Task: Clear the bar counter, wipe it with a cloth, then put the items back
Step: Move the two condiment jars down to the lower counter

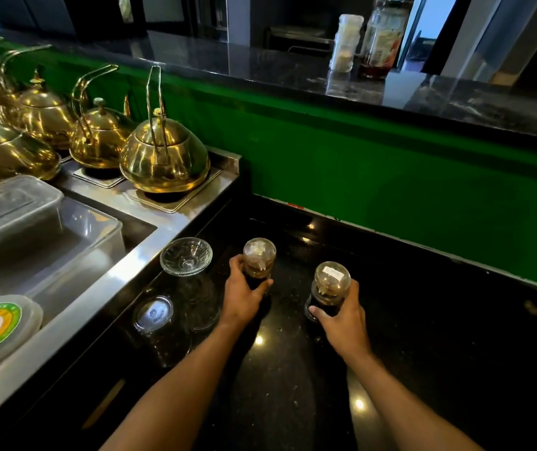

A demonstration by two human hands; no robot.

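On black table point(423, 320) | L hand point(244, 296) grips jar point(259, 258) – R hand point(342, 317) grips 2nd jar point(330, 283) | upturned glasses point(185, 257) beside L

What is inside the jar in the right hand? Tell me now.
The jar in the right hand holds a dark liquid in its lower half, under a clear domed lid. The hand covers part of it.
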